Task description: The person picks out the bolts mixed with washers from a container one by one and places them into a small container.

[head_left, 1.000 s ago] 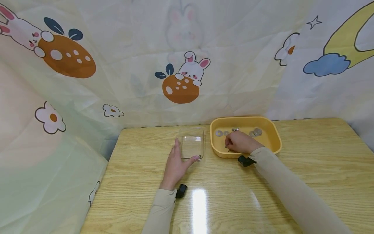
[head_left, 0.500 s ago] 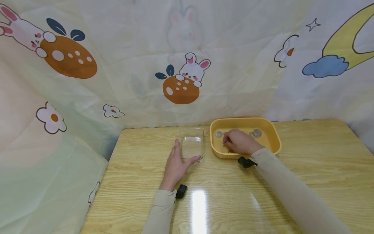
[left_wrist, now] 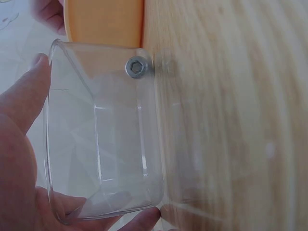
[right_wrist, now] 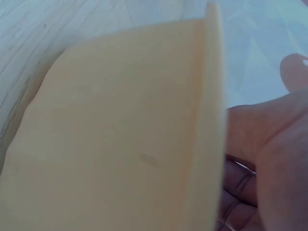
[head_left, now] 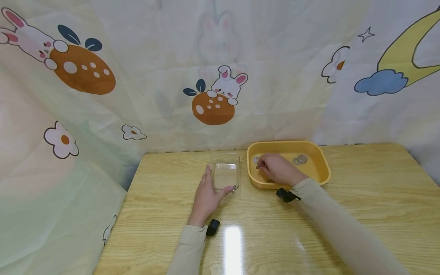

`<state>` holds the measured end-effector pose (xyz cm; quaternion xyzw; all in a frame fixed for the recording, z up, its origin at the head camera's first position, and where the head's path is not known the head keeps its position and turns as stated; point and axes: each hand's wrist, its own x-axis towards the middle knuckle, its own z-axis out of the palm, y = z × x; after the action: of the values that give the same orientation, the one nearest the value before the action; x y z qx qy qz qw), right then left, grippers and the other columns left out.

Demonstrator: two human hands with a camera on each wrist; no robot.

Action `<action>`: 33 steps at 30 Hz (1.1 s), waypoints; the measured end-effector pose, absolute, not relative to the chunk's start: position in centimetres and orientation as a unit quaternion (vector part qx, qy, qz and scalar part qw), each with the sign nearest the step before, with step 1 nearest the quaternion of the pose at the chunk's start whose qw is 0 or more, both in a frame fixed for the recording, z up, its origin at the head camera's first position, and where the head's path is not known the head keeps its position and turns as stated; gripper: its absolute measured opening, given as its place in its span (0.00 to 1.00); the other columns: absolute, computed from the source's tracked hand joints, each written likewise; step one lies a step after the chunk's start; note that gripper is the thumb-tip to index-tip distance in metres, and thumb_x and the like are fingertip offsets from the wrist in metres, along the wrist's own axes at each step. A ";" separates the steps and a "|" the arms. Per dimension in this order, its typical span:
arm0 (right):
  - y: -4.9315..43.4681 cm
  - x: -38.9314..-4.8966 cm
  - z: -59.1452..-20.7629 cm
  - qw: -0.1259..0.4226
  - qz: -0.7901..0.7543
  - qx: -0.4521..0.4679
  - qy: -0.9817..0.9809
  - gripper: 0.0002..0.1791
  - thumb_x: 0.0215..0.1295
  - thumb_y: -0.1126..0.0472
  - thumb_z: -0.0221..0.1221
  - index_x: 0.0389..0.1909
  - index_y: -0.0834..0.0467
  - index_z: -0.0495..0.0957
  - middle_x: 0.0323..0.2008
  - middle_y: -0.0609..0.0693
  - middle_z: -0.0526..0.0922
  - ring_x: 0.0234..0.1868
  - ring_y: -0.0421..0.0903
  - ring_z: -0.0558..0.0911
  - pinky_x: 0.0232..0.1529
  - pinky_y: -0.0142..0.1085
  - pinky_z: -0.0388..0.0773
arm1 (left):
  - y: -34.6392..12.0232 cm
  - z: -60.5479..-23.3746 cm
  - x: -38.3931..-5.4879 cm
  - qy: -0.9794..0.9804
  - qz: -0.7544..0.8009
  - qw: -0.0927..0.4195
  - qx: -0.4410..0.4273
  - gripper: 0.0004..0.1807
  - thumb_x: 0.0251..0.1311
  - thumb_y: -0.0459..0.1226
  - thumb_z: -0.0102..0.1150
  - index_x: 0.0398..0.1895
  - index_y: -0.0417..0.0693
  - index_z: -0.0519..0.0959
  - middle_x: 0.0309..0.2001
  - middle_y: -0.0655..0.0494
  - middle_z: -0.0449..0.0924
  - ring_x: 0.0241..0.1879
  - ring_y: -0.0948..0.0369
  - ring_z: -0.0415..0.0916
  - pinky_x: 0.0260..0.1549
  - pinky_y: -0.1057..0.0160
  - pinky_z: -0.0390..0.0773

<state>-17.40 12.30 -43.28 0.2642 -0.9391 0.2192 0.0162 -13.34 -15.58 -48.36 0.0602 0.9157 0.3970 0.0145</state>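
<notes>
A clear plastic box (head_left: 225,175) stands on the table, my left hand (head_left: 205,198) holding it with fingers along its left side and thumb at its near right corner. In the left wrist view, a hex socket bolt (left_wrist: 136,67) shows inside the box, by the corner nearest the bin. My right hand (head_left: 280,169) reaches into the yellow bin (head_left: 321,173), fingertips curled together and pinching a small dark metal piece (head_left: 258,167); I cannot tell its kind. In the right wrist view the bin's wall hides those fingertips.
Silver discs (head_left: 302,159) lie in the right part of the bin, and a washer (head_left: 256,159) shows at its left. The bin stands just right of the box. A patterned cloth (head_left: 154,114) hangs behind the wooden table (head_left: 165,172).
My right hand has moved a little left inside the bin, the small piece at its fingertips, and now covers part of the discs there. My left hand stays on the box.
</notes>
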 end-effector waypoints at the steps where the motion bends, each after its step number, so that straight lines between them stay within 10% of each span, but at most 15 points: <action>1: 12.2 -17.3 -43.2 0.020 0.221 0.267 -0.938 0.03 0.70 0.68 0.59 0.37 0.62 0.81 0.31 0.48 0.80 0.31 0.42 0.77 0.38 0.41 0.80 | -15.6 -48.4 -13.3 0.916 0.397 0.015 0.059 0.67 0.51 0.68 0.65 0.82 0.46 0.40 0.78 0.43 0.53 0.75 0.42 0.53 0.70 0.41 0.58; 33: 8.3 -16.0 -42.5 0.084 0.210 0.293 -0.929 0.03 0.69 0.65 0.62 0.38 0.62 0.82 0.34 0.48 0.82 0.37 0.46 0.80 0.43 0.43 0.80 | -15.7 -48.4 -13.4 0.917 0.394 0.009 0.068 0.66 0.53 0.66 0.65 0.82 0.44 0.40 0.77 0.41 0.54 0.74 0.43 0.54 0.70 0.43 0.60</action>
<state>-15.97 8.28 -42.50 0.2934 -0.9288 0.2101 0.0843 -13.42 -15.67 -48.37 0.0677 0.9168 0.3936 0.0087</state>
